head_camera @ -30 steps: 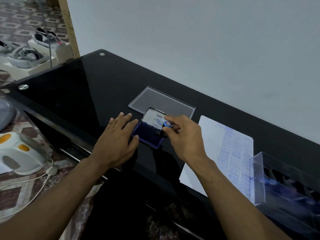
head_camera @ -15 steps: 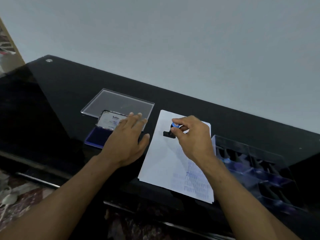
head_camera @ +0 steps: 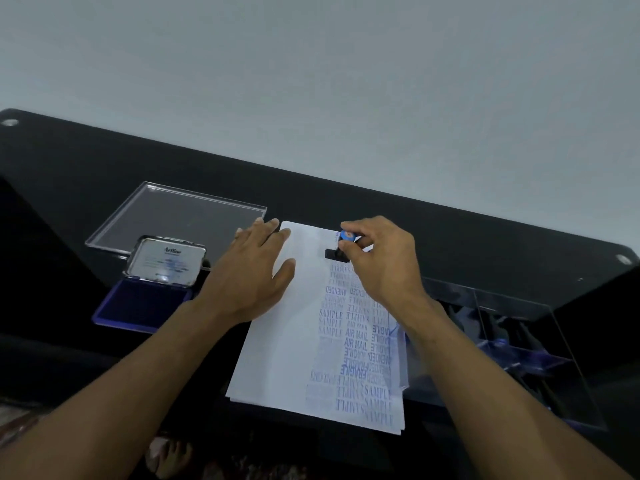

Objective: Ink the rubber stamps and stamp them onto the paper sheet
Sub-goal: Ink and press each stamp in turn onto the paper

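Stamp (head_camera: 337,251): small, with black base and blue knob, judged light and rigid; best taken by the knob from above, as now, pinched in fingers and thumb of right hand (head_camera: 381,261); set near far edge of paper (head_camera: 294,341), base apparently down on the sheet, though contact cannot be confirmed. Rubber face hidden; presumably soft, wet with ink, not to be touched or slid lest print smear. Paper: thin white sheets, seemingly a small stack, light, limp, liable to shift on glossy tabletop (head_camera: 86,168); held flat under left hand (head_camera: 254,271), fingers straight and spread, palm pressing far left corner. Right half of sheet covered with blue impressions, legible: "SAMPLE", "AIR MAIL", "FRAGILE", "AMENDED", some inverted or sideways, several faint or overlapping; left half blank. Ink pad (head_camera: 138,303): left of paper, just beside left wrist, open, blue pad exposed; metal lid (head_camera: 166,263) raised, label reading "Artline", smaller print too fine to read. Case rigid, probably stable under pressing; pad surface staining. Clear tray (head_camera: 173,216): flat acrylic, behind ink pad, likely stiff and slippery. Clear box (head_camera: 519,341): right of paper, compartmented, dark items with blue parts inside, probably further stamps, indistinct. Wall (head_camera: 311,81): plain, pale.
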`<state>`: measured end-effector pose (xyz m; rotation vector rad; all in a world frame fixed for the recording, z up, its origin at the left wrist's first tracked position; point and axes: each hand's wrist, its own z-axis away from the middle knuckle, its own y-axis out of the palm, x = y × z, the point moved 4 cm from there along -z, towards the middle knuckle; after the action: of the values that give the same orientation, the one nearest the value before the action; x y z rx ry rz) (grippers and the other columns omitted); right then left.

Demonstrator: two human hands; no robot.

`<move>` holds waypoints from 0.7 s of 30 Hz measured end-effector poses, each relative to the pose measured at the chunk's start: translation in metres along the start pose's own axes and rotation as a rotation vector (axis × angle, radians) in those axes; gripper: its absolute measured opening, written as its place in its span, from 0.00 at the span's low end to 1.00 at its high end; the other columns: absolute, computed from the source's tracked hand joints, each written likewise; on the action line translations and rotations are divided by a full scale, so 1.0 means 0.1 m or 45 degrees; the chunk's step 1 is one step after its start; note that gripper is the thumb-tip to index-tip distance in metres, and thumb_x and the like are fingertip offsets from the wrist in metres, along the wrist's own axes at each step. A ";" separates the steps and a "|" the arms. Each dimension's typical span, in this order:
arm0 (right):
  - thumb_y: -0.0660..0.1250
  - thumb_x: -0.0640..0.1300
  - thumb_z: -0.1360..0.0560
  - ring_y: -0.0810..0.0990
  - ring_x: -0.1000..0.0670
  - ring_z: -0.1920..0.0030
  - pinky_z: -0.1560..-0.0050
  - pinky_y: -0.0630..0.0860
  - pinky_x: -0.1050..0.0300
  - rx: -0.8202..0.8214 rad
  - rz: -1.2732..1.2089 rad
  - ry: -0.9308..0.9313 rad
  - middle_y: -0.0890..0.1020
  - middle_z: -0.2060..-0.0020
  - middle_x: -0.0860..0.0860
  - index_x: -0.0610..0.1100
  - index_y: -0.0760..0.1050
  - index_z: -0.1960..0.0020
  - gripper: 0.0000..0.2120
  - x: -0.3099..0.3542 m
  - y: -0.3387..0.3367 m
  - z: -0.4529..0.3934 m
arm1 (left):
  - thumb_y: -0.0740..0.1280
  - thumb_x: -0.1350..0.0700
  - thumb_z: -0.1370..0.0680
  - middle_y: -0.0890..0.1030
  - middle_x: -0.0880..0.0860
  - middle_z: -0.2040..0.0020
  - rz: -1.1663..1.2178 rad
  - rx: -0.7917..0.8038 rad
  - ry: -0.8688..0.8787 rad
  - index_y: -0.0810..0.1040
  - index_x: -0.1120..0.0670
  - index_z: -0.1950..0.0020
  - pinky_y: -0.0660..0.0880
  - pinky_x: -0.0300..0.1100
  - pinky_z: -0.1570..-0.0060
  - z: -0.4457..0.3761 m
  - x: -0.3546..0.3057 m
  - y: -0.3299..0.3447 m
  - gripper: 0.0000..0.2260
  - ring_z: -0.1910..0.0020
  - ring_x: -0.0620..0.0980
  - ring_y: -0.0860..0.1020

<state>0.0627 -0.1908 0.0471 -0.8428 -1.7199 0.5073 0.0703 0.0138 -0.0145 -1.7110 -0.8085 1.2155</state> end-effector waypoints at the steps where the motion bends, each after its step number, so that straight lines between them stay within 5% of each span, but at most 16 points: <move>1: 0.74 0.42 0.26 0.82 0.52 0.53 0.44 0.80 0.52 -0.007 0.009 -0.017 0.82 0.47 0.51 0.45 0.83 0.43 0.12 -0.01 0.02 -0.05 | 0.50 0.39 0.21 0.58 0.51 0.19 0.005 0.007 -0.004 0.60 0.51 0.20 0.47 0.52 0.21 -0.04 0.02 0.02 0.31 0.19 0.52 0.52; 21: 0.73 0.44 0.25 0.82 0.51 0.52 0.45 0.80 0.52 0.027 0.068 -0.078 0.83 0.49 0.49 0.43 0.83 0.42 0.13 -0.10 0.37 -0.52 | 0.52 0.40 0.18 0.59 0.50 0.19 -0.195 0.101 0.057 0.62 0.48 0.21 0.47 0.62 0.22 -0.60 0.20 0.31 0.26 0.19 0.52 0.51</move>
<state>0.1240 -0.1786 0.0308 -0.8679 -1.7482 0.5919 0.1340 0.0013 -0.0412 -1.5770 -0.8374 1.0882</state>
